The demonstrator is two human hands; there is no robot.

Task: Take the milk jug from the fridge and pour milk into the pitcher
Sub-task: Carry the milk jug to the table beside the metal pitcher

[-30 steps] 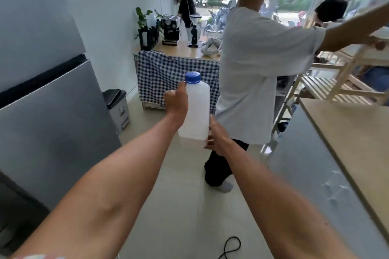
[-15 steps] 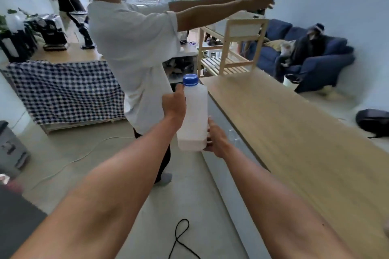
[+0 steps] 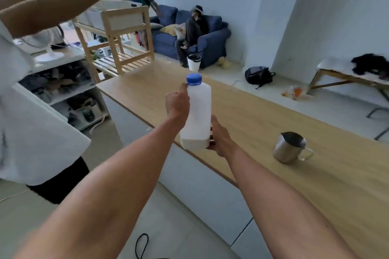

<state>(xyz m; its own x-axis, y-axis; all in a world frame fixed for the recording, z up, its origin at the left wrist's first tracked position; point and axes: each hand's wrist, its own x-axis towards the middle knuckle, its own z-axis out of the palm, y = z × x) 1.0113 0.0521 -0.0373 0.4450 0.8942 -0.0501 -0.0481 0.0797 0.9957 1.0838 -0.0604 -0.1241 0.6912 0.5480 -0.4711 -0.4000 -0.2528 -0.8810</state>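
Observation:
I hold a white plastic milk jug (image 3: 199,111) with a blue screw cap upright in front of me, above the near edge of a long wooden counter (image 3: 263,128). My left hand (image 3: 176,104) grips the jug's upper left side by the handle. My right hand (image 3: 221,139) supports its lower right corner. The cap is on. A steel pitcher (image 3: 289,147) with a side handle stands upright on the counter, to the right of the jug and well apart from it.
A person in a white shirt (image 3: 27,132) stands close on my left, arms stretched toward a wooden shelf unit (image 3: 122,38). A black cable (image 3: 141,246) lies on the floor by my feet. Beyond the counter are a blue sofa (image 3: 210,42) with a seated person, and a bench (image 3: 347,75).
My view has swung right, away from the fridge, to the wooden counter, and the steel pitcher has come into sight. Both hands keep the same hold on the jug.

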